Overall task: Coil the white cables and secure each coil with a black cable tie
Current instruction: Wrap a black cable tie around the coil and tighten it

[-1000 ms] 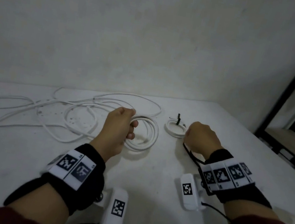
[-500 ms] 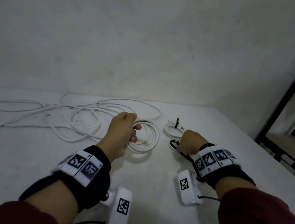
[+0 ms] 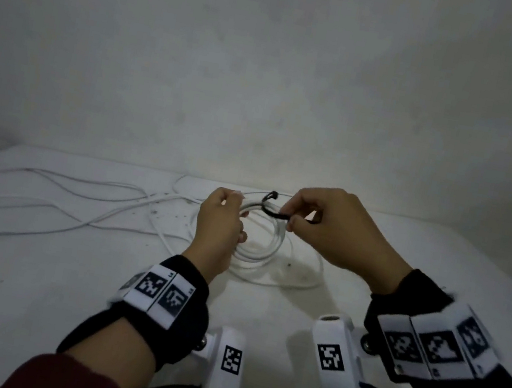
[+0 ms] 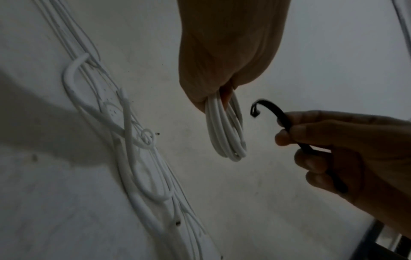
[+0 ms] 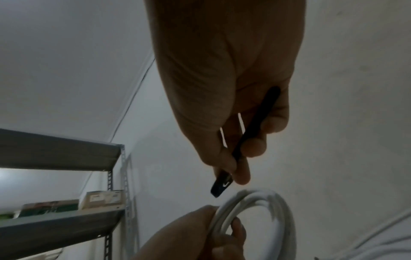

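My left hand point(image 3: 221, 218) grips a coil of white cable point(image 3: 267, 245) and holds it lifted above the white table point(image 3: 28, 273); in the left wrist view the coil point(image 4: 224, 130) hangs from its curled fingers. My right hand point(image 3: 324, 226) pinches a black cable tie point(image 3: 271, 208) just right of the coil's top, its hooked end curving toward the cable. The tie point(image 4: 271, 112) does not touch the coil in the left wrist view. In the right wrist view the tie point(image 5: 242, 146) runs between thumb and fingers above the coil point(image 5: 262, 209).
Several loose white cables point(image 3: 59, 193) trail across the table to the left and behind the coil. A plain wall point(image 3: 268, 76) stands behind the table. A metal shelf rack point(image 5: 66, 176) with boxes shows in the right wrist view.
My right hand picked up a black cable tie from the table and brought it up to the coil. My left hand lifted the coil off the table.
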